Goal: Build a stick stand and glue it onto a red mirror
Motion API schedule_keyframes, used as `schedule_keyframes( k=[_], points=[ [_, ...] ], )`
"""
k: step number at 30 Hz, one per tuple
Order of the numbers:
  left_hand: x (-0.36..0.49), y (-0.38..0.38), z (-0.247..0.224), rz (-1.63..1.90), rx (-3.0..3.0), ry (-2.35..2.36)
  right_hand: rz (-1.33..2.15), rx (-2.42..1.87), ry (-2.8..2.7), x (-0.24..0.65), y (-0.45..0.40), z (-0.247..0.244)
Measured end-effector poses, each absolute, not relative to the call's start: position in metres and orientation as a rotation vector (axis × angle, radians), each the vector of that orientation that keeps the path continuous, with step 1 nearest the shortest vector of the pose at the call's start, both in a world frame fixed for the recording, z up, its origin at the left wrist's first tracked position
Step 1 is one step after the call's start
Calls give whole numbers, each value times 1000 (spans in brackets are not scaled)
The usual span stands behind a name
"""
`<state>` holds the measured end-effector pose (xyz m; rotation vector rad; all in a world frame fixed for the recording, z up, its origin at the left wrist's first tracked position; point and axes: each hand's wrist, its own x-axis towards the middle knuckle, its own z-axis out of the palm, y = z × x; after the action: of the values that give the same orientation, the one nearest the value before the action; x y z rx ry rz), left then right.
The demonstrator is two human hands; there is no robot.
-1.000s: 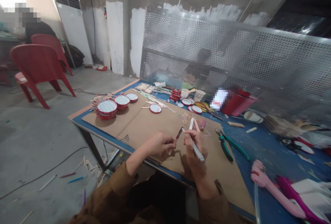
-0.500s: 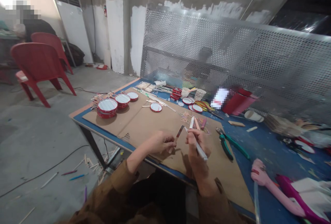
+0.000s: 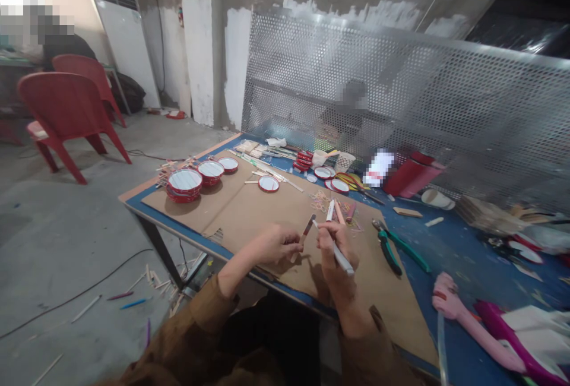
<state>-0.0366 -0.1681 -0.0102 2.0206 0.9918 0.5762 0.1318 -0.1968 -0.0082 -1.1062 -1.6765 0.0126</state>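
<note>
Over the cardboard sheet (image 3: 249,214), my left hand (image 3: 280,244) pinches the lower end of a small flat stick (image 3: 308,228) with dark and reddish colouring. My right hand (image 3: 337,249) is closed around a white marker (image 3: 342,259), its tip close to the stick's dark upper end; whether they touch is too small to tell. Beyond my right hand lie another white marker (image 3: 330,211), a peach-coloured one (image 3: 339,212) and a tangle of thin coloured pieces (image 3: 319,201). A red-rimmed white disc (image 3: 269,183) lies farther back on the cardboard.
Stacked red-rimmed discs (image 3: 184,182) stand at the left. Green-handled pliers (image 3: 396,249) and a pink glue gun (image 3: 472,326) lie to the right. Behind the table leans a perforated metal panel (image 3: 289,77). A person (image 3: 66,47) sits beyond red chairs (image 3: 66,107).
My right hand and its marker have shifted slightly left, bringing the tip nearer the stick's upper end. My left hand has barely moved.
</note>
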Motion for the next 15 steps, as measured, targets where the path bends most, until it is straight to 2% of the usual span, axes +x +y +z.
schedule_keyframes(
  k=[15],
  points=[
    [-37, -167, -11, 603, 2057, 963, 23, -1176, -1596, 131, -199, -9]
  ],
)
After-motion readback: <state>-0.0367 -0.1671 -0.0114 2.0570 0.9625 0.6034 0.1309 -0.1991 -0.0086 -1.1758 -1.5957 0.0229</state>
